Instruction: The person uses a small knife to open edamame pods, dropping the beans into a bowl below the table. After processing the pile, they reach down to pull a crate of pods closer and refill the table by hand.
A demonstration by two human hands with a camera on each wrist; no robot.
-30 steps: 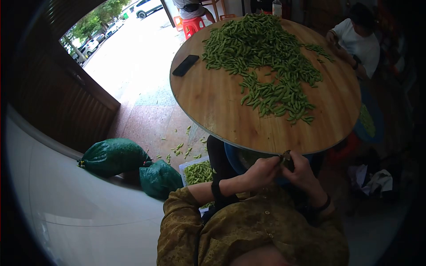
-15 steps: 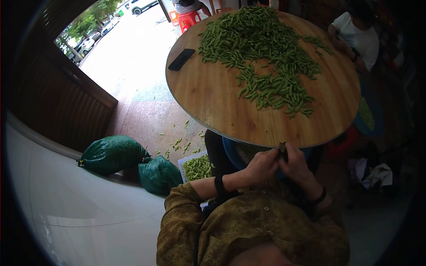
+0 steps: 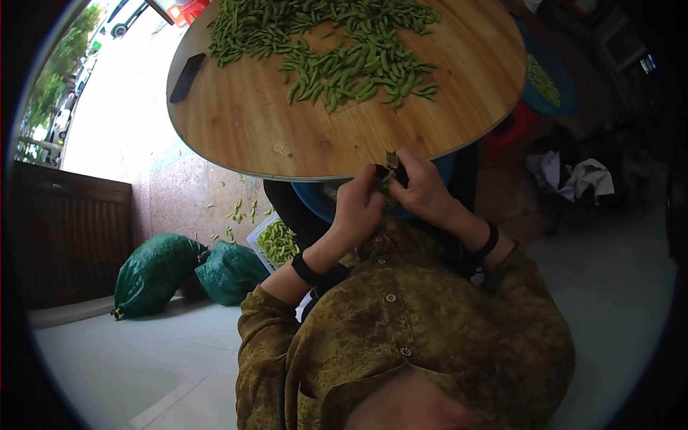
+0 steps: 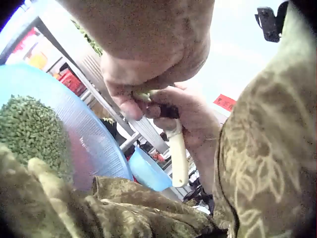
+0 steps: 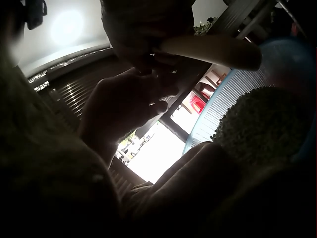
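Observation:
Both hands meet close by the near edge of the round wooden table. The right hand (image 3: pixel 423 190) grips a tool with a smooth cream handle (image 4: pixel 178 156); a small brownish end (image 3: pixel 391 159) shows above its fingers in the head view. Beside it the left hand (image 3: pixel 358 204) pinches a green pod (image 4: pixel 143 94), mostly hidden by the fingers. Dark coverings show on some fingertips. A heap of green pods (image 3: pixel 358 61) lies on the table (image 3: pixel 279 147). Below the hands, shelled green beans (image 4: pixel 34 129) fill part of a blue basket (image 4: pixel 99 139).
A black phone (image 3: pixel 188 77) lies at the table's left. Green sacks (image 3: pixel 159 276) rest on the floor, near a white crate of pods (image 3: pixel 276 242). Loose pods (image 3: pixel 236 210) are scattered beside it. Another blue basin (image 3: pixel 548 79) stands to the right, above a red stool (image 3: pixel 512 132).
The head view has tipped down and turned, so the table sits higher and further left in it. Both hands stay together, still holding the tool and pod.

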